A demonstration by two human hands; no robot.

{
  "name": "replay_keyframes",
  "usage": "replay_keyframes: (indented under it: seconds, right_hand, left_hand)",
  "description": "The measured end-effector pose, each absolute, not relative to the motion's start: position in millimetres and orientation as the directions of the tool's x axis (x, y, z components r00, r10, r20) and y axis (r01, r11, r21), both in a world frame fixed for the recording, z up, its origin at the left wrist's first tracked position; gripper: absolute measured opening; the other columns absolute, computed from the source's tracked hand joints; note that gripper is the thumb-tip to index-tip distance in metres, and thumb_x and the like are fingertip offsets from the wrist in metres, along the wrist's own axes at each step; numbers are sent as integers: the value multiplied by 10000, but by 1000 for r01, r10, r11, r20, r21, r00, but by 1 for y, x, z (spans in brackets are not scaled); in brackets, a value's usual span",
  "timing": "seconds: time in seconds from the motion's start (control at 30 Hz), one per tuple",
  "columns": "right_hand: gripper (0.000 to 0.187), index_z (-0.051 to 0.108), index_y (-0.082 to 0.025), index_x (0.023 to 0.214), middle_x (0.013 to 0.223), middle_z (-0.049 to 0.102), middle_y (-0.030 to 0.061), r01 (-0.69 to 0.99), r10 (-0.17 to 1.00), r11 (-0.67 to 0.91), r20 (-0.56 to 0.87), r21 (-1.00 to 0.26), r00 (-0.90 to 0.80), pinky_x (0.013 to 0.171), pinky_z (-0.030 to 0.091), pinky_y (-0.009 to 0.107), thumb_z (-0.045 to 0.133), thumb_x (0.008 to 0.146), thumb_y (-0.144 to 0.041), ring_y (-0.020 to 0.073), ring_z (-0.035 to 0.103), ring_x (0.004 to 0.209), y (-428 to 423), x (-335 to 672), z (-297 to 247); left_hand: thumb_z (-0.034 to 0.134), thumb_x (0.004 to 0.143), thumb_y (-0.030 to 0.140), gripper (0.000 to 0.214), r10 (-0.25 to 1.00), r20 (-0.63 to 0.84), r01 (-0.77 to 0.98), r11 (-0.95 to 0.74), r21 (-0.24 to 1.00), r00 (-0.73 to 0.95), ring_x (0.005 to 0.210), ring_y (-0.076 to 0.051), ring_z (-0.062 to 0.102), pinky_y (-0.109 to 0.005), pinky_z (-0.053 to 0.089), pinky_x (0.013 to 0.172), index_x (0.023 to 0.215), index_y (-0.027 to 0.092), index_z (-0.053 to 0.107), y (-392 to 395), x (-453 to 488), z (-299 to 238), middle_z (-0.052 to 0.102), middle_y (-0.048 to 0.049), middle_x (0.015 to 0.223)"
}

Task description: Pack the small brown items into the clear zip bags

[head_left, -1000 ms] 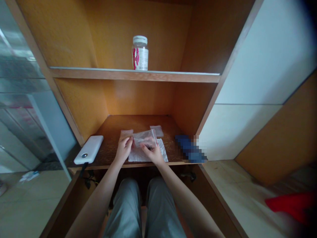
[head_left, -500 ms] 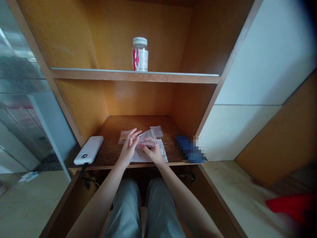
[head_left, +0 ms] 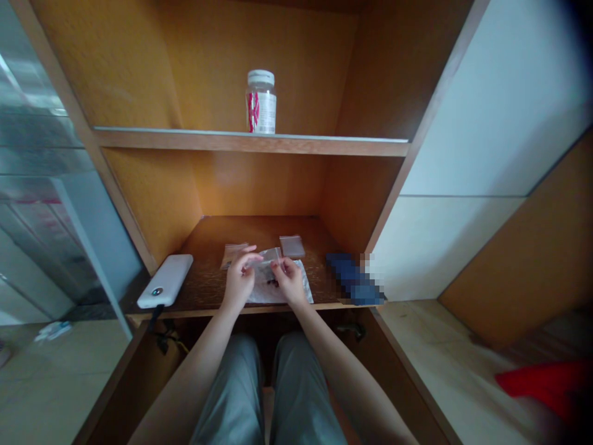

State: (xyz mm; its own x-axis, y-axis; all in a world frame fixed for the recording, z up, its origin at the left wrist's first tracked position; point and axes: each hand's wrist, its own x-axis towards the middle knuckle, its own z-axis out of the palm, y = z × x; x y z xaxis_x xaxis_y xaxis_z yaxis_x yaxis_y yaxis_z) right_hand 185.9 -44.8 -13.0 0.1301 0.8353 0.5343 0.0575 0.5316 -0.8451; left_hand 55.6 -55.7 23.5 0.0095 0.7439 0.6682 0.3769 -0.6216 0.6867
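A small clear zip bag (head_left: 270, 254) is stretched between my two hands, above a crumpled white sheet (head_left: 303, 278). My left hand (head_left: 239, 284) pinches the bag's left side, its fingers bent and the upper ones lifted. On the opposite side, my right hand (head_left: 291, 284) grips the bag between thumb and curled fingers. Several small dark pieces (head_left: 272, 282) show on the sheet below the bag. Another zip bag with brownish contents (head_left: 229, 253) lies just past my left hand, and a flat clear zip bag (head_left: 292, 246) rests beyond my right.
A white power bank (head_left: 165, 281) with a dark cable sits at the left of the shelf board. Toward the right edge lies a dark blue item (head_left: 353, 278), partly pixelated. A white-capped clear bottle (head_left: 262, 102) stands on the upper shelf (head_left: 250, 143).
The bag has come down and tilted between my hands. My right fingers have risen onto its right side, my left fingers have curled in, and the dark pieces are now plainer to see.
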Motion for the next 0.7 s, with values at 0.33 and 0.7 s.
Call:
replay_keyframes:
  seconds: [0.33,0.7]
  right_hand:
    - [106,537,-198,783,720,568,3,-87,815,579,571,-811,98,586,438,232,562,746,-294,116,533,622,-43,182,-14]
    - [224,661,-220,887,776,637,19,-48,795,606,606,-794,13,665,456,268,485,751,-199,148,568,704,-48,186,-10]
  left_hand:
    - [556,707,163,90,758,650,601,-545,585,54,1106,-221,462,-437,322,962,697,207,634,-55,61,31,578,-51,1079]
    - [615,689,318,119,737,676,678,-501,537,9,1050,-228,505,-432,348,931,651,206,624,-54,60,31,595,-57,1054]
